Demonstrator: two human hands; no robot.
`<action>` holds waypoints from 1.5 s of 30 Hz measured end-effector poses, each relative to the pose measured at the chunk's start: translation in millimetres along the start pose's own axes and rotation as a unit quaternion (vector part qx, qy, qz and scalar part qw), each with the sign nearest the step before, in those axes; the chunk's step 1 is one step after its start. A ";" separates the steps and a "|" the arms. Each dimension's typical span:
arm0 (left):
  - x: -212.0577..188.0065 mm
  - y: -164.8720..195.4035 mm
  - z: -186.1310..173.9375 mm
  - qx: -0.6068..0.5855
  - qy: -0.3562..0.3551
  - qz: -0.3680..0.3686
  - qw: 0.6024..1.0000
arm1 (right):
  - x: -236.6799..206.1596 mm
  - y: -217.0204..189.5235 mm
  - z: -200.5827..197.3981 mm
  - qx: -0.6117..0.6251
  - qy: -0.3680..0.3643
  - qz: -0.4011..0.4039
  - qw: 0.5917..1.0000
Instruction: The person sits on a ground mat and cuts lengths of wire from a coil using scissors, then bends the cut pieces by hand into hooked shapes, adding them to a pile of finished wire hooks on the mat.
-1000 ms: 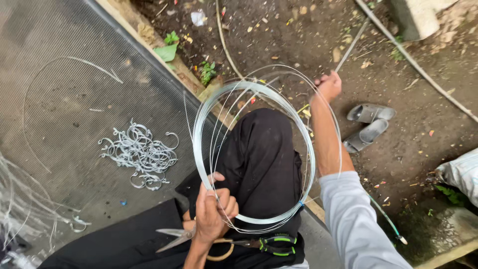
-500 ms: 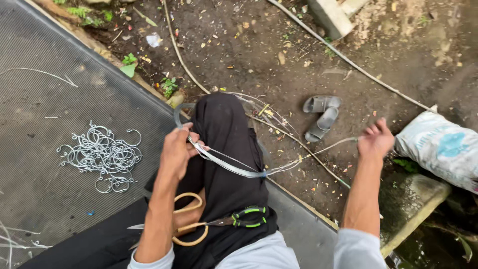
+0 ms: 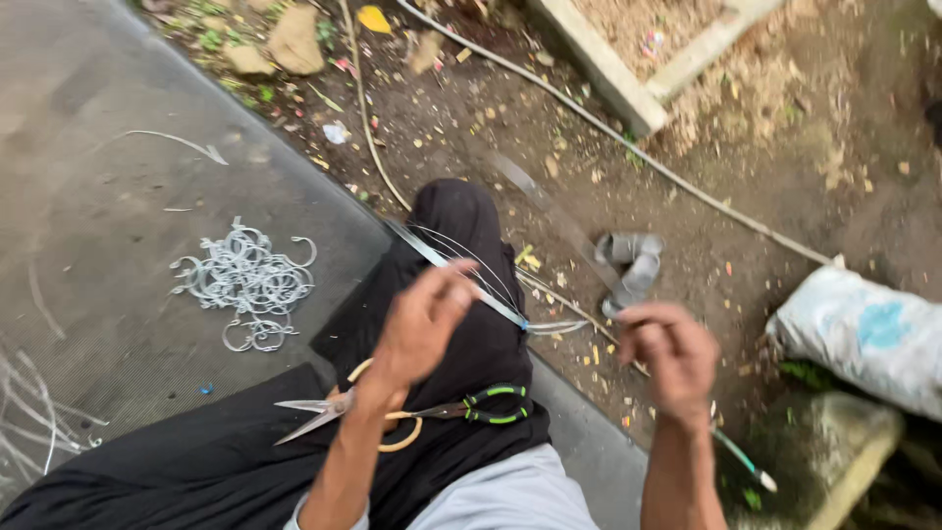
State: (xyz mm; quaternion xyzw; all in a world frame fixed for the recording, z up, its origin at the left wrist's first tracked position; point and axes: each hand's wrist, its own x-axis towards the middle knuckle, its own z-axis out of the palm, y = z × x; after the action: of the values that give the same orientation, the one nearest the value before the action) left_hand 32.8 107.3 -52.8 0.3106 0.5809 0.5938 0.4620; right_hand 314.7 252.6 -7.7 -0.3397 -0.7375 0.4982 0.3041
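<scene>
Left hand (image 3: 422,329), mid-frame, fingers curled, pinching thin wire bundle (image 3: 471,285) over black-clad knee (image 3: 461,245). Right hand (image 3: 672,353), right of centre, fist closed; blur hides what it grips. Scissors (image 3: 334,404) lie on lap.

Soft even daylight, no hard shadows; strong motion blur on both hands, ground smeared.

One package only: a plump white sack (image 3: 863,339) w/ a pale blue patch, lying on the dirt at the far right edge, partly cut off by the frame. Its lower end sits by a stone slab. No labels, signs or screens visible.
</scene>
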 end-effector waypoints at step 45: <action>-82.0 -60.7 -193.7 0.627 0.317 0.019 0.712 | 1.2 -9.4 222.2 0.002 -0.418 0.131 0.899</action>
State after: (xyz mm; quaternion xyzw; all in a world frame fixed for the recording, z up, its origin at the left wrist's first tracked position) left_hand -100.1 -51.5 -123.9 0.3333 0.9261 0.1660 -0.0614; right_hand 137.2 133.6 -69.5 -0.1934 -0.7445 0.6312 -0.0991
